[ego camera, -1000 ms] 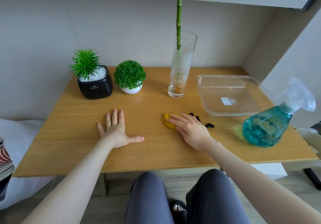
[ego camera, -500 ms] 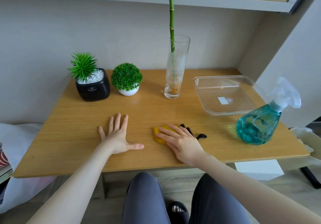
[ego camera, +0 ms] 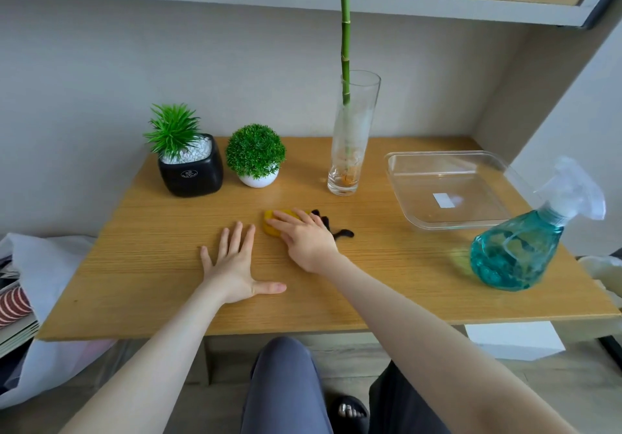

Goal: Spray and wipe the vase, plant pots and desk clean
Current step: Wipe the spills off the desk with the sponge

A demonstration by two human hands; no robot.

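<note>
My right hand presses flat on a yellow cloth with black trim in the middle of the wooden desk. My left hand lies open and flat on the desk just left of it, fingers spread. At the back stand a black square pot with a spiky plant, a white round pot with a ball-shaped plant and a tall glass vase holding a bamboo stalk. A teal spray bottle stands at the right front.
A clear plastic tray sits at the back right, next to the spray bottle. A shelf runs overhead. Walls close the desk at the back and right. Bags and books lie on the floor to the left. My knees are under the front edge.
My right hand has slid the cloth leftward and then away from me across the desk, ending close to my left hand. The left hand has stayed flat in place.
</note>
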